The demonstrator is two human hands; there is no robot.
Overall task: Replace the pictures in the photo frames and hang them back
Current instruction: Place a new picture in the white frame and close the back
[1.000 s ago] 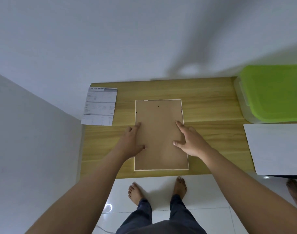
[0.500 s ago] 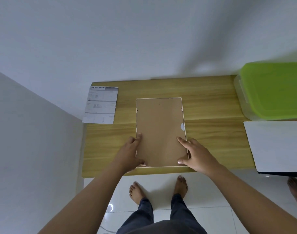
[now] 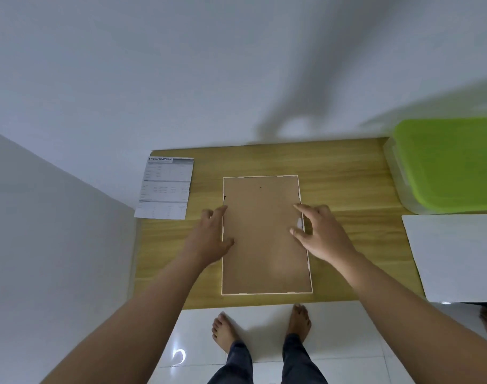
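Lying at the left end of the wooden table (image 3: 347, 184), a printed specification sheet (image 3: 164, 188) overhangs the table's side. Just right of it, the left hand (image 3: 209, 236) rests on the left rim of the photo frame (image 3: 264, 259), fingers loosely spread and fairly straight, thumb on the brown backing, gripping nothing. The frame lies face down in the middle of the table, long side running away from the person, near edge close to the table's front. The right hand (image 3: 322, 234) sits over the frame's right rim, fingers released and splayed, forefinger and thumb touching the backing on either side of a small white tab (image 3: 300, 224). Further right stand a green-lidded box (image 3: 447, 164) and, nearer, a white board (image 3: 455, 256)
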